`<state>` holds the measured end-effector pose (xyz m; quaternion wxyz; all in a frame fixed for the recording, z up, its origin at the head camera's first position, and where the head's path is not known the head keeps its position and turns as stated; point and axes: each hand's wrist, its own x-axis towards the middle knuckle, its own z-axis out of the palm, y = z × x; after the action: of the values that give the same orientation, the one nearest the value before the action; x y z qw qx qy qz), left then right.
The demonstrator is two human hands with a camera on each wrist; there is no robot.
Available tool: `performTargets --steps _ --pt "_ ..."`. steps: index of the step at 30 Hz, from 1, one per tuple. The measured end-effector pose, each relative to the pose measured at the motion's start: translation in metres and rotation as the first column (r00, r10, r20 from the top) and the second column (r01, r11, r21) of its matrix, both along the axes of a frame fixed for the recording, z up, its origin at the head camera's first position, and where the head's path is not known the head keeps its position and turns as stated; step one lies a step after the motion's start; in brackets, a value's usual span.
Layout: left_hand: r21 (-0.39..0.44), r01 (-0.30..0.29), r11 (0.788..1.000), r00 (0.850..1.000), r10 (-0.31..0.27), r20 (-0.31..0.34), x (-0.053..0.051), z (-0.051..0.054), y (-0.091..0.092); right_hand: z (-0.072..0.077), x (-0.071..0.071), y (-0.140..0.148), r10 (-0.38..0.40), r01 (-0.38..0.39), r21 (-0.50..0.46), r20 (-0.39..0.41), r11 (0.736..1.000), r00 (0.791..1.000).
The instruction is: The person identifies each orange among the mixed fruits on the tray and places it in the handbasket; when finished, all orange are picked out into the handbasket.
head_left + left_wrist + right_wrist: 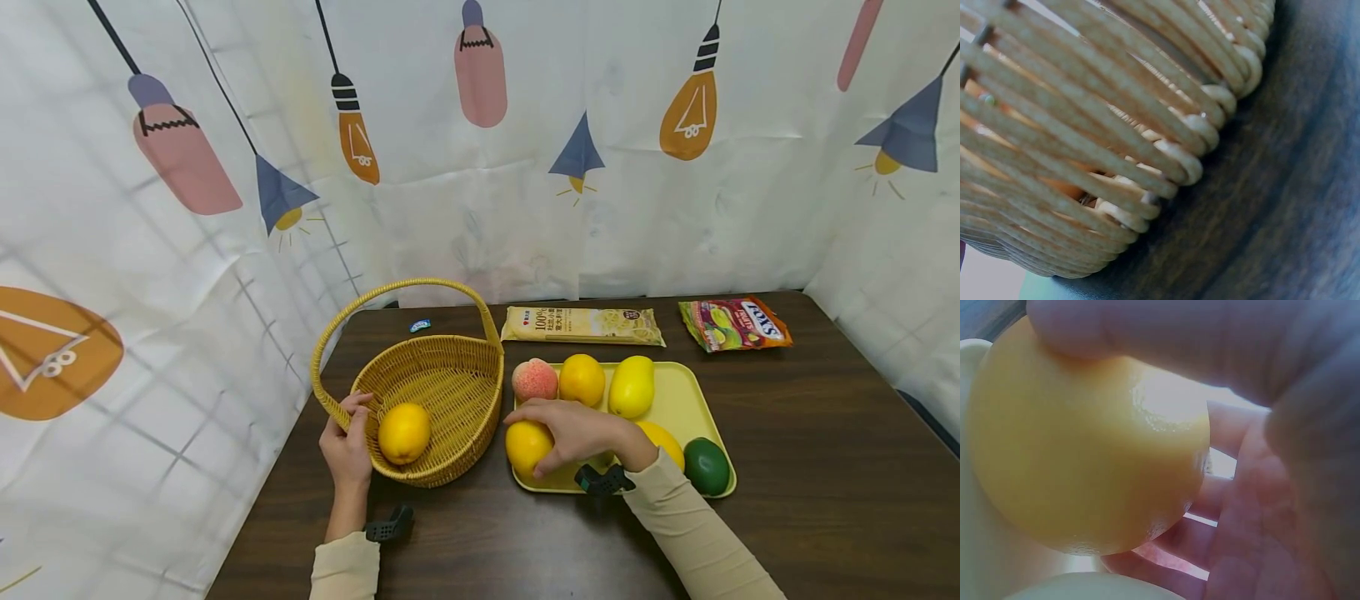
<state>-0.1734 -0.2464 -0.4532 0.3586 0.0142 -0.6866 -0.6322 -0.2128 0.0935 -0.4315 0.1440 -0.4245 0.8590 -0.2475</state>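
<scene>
A wicker basket [457, 400] with a tall handle stands at the left, an orange fruit [404, 433] lying inside it. My left hand [348, 450] grips the basket's left side by the foot of the handle; the left wrist view shows only the woven wall [1085, 125] close up. At the left end of the yellow tray [678, 400], my right hand [577, 429] holds another orange [525, 446], thumb on one side and fingers round the other. The right wrist view shows that orange [1085, 444] between thumb and fingers of my hand [1260, 487].
The tray also bears a peach [535, 380], an orange [582, 380], a yellow fruit [632, 387], another yellow fruit [663, 442] partly under my forearm, and a dark green fruit [707, 467]. Behind lie a noodle packet [581, 325], a candy bag [735, 324] and a small blue wrapper [420, 326].
</scene>
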Motion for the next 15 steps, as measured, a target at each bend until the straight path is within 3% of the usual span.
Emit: performTargets --steps 15 --pt "0.016 0.005 1.0 1.0 -0.005 -0.01 0.0006 0.0004 0.0004 0.0055 0.0004 0.0033 0.0 0.0 -0.075 -0.002 0.997 1.0"
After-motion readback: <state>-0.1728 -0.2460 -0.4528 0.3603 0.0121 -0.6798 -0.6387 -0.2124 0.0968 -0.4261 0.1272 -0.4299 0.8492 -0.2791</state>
